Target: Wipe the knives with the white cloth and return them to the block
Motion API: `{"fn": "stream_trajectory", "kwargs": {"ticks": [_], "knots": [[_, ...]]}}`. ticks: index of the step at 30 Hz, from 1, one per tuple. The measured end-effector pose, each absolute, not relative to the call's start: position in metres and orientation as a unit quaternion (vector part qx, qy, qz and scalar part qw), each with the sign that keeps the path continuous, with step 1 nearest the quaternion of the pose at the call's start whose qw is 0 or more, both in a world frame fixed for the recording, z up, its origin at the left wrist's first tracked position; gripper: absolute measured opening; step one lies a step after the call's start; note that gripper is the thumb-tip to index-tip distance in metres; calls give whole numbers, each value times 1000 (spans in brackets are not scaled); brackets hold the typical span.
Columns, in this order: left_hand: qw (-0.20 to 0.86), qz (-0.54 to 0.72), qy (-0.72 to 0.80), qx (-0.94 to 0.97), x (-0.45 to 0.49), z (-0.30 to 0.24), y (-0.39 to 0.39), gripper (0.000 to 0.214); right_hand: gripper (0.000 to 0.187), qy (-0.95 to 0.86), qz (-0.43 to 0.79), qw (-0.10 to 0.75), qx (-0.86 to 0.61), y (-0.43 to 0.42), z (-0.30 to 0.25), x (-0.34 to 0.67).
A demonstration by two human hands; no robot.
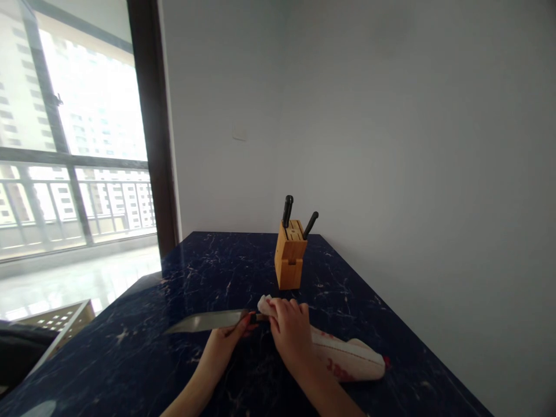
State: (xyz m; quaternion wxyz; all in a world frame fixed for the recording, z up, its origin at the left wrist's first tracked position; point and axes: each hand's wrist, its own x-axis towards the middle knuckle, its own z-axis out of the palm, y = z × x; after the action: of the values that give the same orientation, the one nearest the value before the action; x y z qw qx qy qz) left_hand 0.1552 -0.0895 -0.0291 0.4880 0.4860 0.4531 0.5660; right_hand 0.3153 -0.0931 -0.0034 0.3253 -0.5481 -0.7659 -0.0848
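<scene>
A large window [87, 116] stands at about 10 o'clock, and a white wall [391, 116] fills the view from 12 to 3 o'clock. In front of them is a dark blue table [195, 272] with pale marble lines. At 12 o'clock near its far edge stands a wooden knife block [290, 258] with black knife handles [287, 211] standing out from the top. At about 4 o'clock lies a long white bundle [347, 359] with red marks; I cannot tell exactly what it is.

Near the table's middle, the left hand [226, 347] is closed around the base of a wide kitchen knife [204, 322], and the blade points to 9 o'clock. The right hand [291, 336] is at 1 o'clock from the left hand, and its fingers are pressed together on a white cloth [266, 304] at the place where the blade meets the handle.

The main danger is the sharp edge so near the fingers. If the wet or smooth cloth slips, or the left hand loses its hold, the blade could cut a finger or the knife could fall on the hard table.
</scene>
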Motion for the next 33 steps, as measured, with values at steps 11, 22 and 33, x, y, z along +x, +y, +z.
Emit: {"fn": "stream_trajectory", "kwargs": {"ticks": [11,22,33], "knots": [[528,544,447,475,150,-35,-86,38,22,-798,-45,326,-505,-102,-2,306],[536,523,437,499,147,-44,-81,43,19,-808,-5,338,-483,-104,-1,301],[561,538,435,454,149,-38,-82,45,13,-787,10,360,-501,-102,-5,302]]}}
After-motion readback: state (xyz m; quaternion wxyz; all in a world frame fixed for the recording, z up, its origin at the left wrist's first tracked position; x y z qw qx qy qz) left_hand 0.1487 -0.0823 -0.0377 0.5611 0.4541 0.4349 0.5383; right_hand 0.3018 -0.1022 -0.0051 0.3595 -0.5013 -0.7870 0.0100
